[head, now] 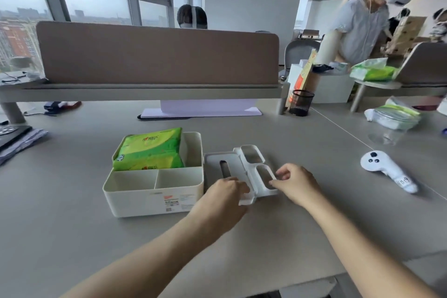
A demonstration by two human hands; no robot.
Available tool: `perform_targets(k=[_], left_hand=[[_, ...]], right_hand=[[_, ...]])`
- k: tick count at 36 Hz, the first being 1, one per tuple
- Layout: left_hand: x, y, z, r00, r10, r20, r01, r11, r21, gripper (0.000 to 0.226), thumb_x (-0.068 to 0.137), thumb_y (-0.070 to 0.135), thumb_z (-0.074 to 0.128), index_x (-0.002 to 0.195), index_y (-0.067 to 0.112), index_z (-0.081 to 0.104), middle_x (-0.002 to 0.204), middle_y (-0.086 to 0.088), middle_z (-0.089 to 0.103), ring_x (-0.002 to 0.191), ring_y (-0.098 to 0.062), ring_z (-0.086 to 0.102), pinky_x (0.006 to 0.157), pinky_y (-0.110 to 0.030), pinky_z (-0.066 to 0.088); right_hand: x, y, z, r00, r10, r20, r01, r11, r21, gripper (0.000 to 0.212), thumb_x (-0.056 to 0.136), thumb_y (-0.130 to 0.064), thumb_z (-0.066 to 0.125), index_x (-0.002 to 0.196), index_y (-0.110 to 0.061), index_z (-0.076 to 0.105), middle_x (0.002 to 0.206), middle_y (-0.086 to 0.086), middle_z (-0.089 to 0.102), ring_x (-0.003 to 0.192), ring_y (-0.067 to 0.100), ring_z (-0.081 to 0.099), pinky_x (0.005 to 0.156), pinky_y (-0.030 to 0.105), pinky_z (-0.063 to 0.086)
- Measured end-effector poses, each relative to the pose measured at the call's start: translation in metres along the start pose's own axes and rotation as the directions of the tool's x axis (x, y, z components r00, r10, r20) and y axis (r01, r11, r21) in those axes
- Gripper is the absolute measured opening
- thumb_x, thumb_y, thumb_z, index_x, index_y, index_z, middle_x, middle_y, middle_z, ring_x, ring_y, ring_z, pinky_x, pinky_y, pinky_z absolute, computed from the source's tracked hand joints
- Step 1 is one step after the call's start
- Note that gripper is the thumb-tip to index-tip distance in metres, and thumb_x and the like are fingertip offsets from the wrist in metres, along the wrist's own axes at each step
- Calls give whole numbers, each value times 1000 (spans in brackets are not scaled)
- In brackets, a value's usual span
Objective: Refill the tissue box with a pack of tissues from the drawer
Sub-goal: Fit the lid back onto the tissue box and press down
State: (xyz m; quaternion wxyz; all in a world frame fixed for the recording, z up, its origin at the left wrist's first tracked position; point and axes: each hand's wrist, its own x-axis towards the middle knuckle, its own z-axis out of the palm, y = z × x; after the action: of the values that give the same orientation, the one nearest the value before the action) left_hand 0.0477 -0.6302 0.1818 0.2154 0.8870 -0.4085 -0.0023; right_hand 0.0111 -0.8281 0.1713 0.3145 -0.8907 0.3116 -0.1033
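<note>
Both hands on the white lid (238, 172), which lies flat on the desk (290, 237) just right of the tissue box (154, 197); left hand (223, 197) grips the lid's near edge, fingers curled closed over it; right hand (296, 182) pinches the lid's right side by the nearer of its two small rectangular openings, thumb and fingers closed on the rim; lid's long slot faces up, partly hidden by the left hand.

Tissue box open, cream-coloured, label on its front wall; two small front compartments look empty; big rear compartment holds the green tissue pack (148, 150), tilted, its left end riding up over the box's rim, not seated flat.

White handheld controller (387, 170) lies on the desk well right of the lid; black mesh pen cup (301, 103) further back near the brown divider panel (157, 53); more green tissue packs (372, 71) on the far right desks; a person in a headset stands at far right, another sits behind the divider.
</note>
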Motion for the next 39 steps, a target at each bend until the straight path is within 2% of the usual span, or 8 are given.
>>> perform_targets(k=[5,10,16,22,27,30,34,39], left_hand=[[0,-1,6,999,17,-42,-17,1000,16,31,83,16,64,113,22,72,111,1,68,101,-19,64,89,-24,49],[3,6,10,997,24,-80,-26,999,-21,21,85,20,63,101,26,76,103,5,69,94,-15,66,86,-28,52],[9,21,12,991,18,-136,-27,998,-60,20,83,34,70,101,26,75,103,10,71,93,-13,64,77,-20,45],[22,25,5,979,-2,-202,-13,997,-71,57,76,51,71,128,32,58,130,13,56,119,-13,48,99,-23,38],[35,29,-15,957,-140,-252,47,938,-342,100,67,52,78,149,24,29,152,8,31,139,-14,33,112,-23,25],[41,30,-35,960,-198,-195,98,898,-430,109,58,51,83,148,26,27,150,3,38,132,-19,45,111,-35,38],[47,22,-58,957,-265,-116,134,762,-633,72,60,36,88,118,19,49,102,9,70,93,-16,67,83,-37,55],[51,2,-77,943,-320,-94,109,564,-819,31,79,14,76,104,-5,69,98,-24,75,85,-32,75,75,-49,61]], right_hand=[[-6,9,-11,998,26,-53,-22,998,65,6,74,-21,72,71,-23,67,69,-4,67,71,25,68,61,26,46],[-11,21,-23,993,21,-112,5,973,231,4,81,-15,67,84,-12,68,62,0,68,31,7,56,39,19,38],[-15,26,-43,976,40,-213,55,906,420,10,87,-9,62,86,-3,69,64,9,70,29,9,55,30,21,41],[-19,23,-60,937,5,-350,159,884,439,11,89,-11,59,84,-6,68,66,6,70,30,12,54,30,24,39],[-20,10,-77,898,-17,-441,247,847,471,12,90,-13,60,83,-10,69,66,3,70,29,12,51,32,26,40],[-21,0,-86,878,-47,-476,304,823,480,12,91,-14,60,83,-12,68,66,2,70,30,13,51,35,28,41],[-22,-16,-90,859,-79,-505,361,793,491,13,91,-15,60,81,-14,68,67,3,71,32,16,51,37,30,42],[-20,-41,-84,862,-115,-495,404,745,531,13,92,-16,61,81,-15,68,68,1,71,33,15,51,36,28,42]])
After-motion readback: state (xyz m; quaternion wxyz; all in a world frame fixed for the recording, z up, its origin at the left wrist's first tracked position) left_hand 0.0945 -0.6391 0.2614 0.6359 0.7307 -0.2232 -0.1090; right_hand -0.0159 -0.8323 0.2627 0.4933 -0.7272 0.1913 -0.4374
